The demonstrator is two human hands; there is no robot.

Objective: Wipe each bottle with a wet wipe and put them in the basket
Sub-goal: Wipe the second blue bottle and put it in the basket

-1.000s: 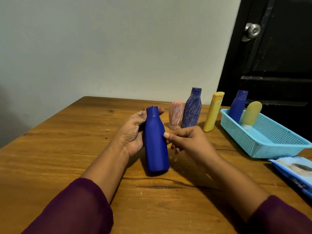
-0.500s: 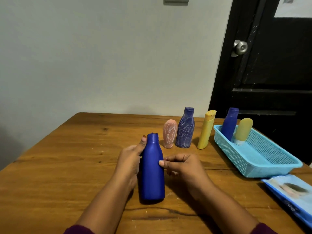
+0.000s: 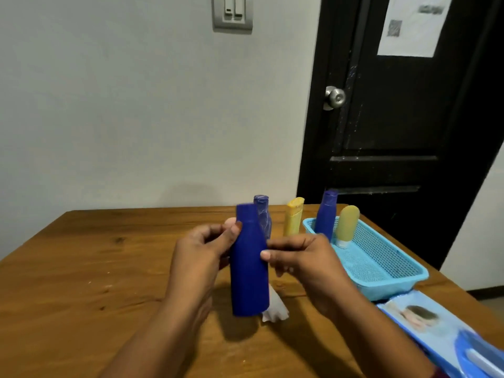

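Observation:
A plain dark blue bottle (image 3: 248, 271) is held upright above the wooden table (image 3: 81, 268), between both hands. My left hand (image 3: 199, 257) grips its left side, thumb near the shoulder. My right hand (image 3: 305, 260) pinches its right side, and a white wet wipe (image 3: 274, 306) hangs out below, behind the bottle's base. Behind stand a patterned blue bottle (image 3: 263, 216) and a yellow bottle (image 3: 294, 216); a pink bottle (image 3: 230, 221) is mostly hidden. The light blue basket (image 3: 387, 268) at the right holds a blue bottle (image 3: 326, 214) and an olive-yellow tube (image 3: 346, 225).
A blue wet-wipe pack (image 3: 441, 331) lies at the table's near right edge. A black door (image 3: 395, 118) with a metal knob (image 3: 335, 97) stands behind the basket, and a grey wall with a switch plate (image 3: 232, 12) lies behind the table.
The bottle has been lifted off the table and held higher between both hands. A white wipe now shows below its base. The camera has tilted upward, showing more wall and door.

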